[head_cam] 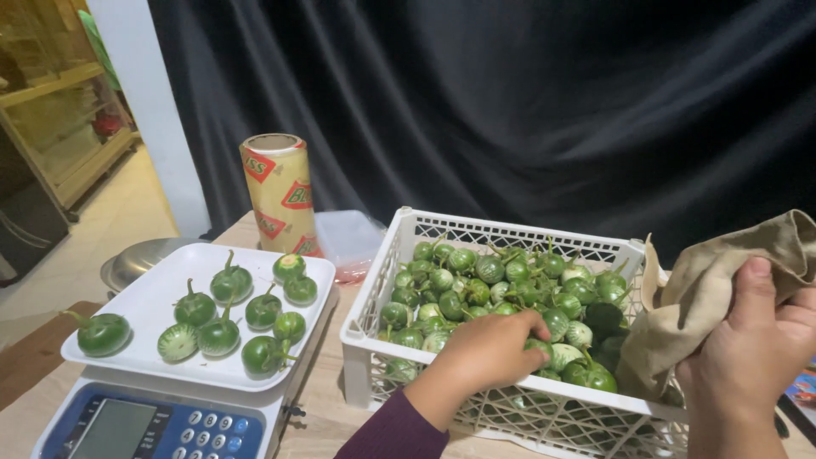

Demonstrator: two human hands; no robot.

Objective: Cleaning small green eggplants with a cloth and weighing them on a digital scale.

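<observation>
Left hand (489, 350) reaches into the white crate (374, 306), fingers curled among small round green eggplants (501, 289), stems pointing every way. Right hand (752, 340) clamps a tan cloth (705, 289) at the crate's right rim, its long axis running up-right.

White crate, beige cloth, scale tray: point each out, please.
white crate (374, 293), head view, on its left wall.
beige cloth (697, 289), head view, on the fold above the right hand.
scale tray (153, 293), head view, on bare white surface.

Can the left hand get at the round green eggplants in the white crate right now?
Probably yes: the left hand already rests among the eggplants in the open-topped crate, with nothing covering them.
</observation>
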